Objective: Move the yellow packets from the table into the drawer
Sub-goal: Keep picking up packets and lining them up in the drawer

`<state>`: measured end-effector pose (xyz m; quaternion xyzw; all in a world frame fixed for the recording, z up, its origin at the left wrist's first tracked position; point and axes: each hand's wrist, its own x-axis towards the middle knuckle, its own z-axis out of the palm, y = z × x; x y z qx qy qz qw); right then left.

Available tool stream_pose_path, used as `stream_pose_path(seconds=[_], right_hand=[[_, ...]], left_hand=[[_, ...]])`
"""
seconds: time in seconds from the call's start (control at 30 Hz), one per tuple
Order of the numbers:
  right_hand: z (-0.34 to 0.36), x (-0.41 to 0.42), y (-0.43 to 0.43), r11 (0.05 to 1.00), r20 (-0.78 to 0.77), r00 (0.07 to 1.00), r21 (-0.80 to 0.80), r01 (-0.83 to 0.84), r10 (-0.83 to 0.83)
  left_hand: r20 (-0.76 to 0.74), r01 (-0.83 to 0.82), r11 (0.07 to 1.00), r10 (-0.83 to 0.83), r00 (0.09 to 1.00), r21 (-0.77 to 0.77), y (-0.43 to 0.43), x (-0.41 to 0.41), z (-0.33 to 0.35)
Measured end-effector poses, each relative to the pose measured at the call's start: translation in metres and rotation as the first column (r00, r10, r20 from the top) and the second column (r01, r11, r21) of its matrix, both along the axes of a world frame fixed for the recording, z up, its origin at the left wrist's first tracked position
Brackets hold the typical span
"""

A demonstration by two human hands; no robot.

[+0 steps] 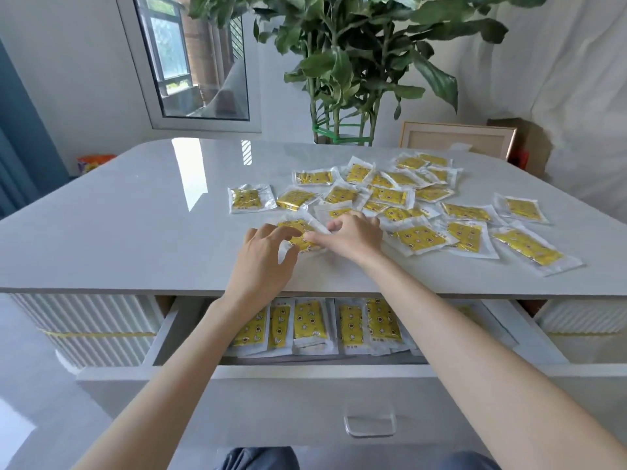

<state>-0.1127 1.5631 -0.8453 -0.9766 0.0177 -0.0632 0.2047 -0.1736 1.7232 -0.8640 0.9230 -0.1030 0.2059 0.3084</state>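
Yellow packet (298,229) on the table (135,215), pinched by both hands: left hand (268,254) and right hand (354,239), fingers half curled.

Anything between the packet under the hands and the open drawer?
Nothing visible. Left hand and right hand hold the packet near the edge of the table; the drawer is open right below, its front strip bare.
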Motion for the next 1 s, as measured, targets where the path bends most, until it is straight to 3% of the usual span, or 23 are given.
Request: stream_pose_path(seconds=[0.13, 0.23, 0.4, 0.53, 0.63, 0.8, 0.93, 1.0], right_hand=[[0.008, 0.002, 0.0, 0.996, -0.103, 0.995, 0.089, 0.022, -0.012], [0.01, -0.003, -0.004, 0.973, -0.071, 0.997, 0.232, 0.012, 0.005], [0.03, -0.004, -0.017, 0.811, 0.071, 0.996, 0.585, 0.002, -0.053], [0.03, 0.008, -0.029, 0.788, 0.046, 0.975, 0.597, 0.149, -0.218], [0.023, 0.018, -0.033, 0.808, -0.042, 0.966, 0.539, 0.238, -0.257], [0.028, 0.031, -0.022, 0.963, -0.048, 0.974, 0.142, 0.228, -0.223], [0.029, 0.044, -0.012, 0.97, -0.221, 0.949, -0.146, 0.194, -0.223], [0.026, 0.051, -0.012, 0.96, -0.238, 0.941, -0.204, 0.194, -0.241]], left_hand=[[-0.052, 0.001, 1.0, 0.0, 0.999, 0.006, 0.0, -0.002, 0.0], [-0.054, -0.007, 1.0, 0.006, 0.999, -0.029, 0.001, 0.002, 0.001], [-0.044, -0.018, 0.994, 0.013, 0.999, -0.103, 0.006, 0.019, 0.007], [-0.081, 0.0, 0.991, -0.011, 0.997, -0.132, 0.003, 0.039, 0.009], [-0.119, -0.047, 0.993, 0.034, 0.992, -0.111, 0.006, 0.061, 0.008], [-0.161, -0.264, 0.965, 0.259, 0.952, -0.005, 0.023, 0.099, 0.009], [-0.278, -0.359, 0.931, 0.33, 0.902, -0.061, 0.027, 0.129, 0.009], [-0.342, -0.399, 0.916, 0.36, 0.868, -0.049, 0.028, 0.144, 0.011]])
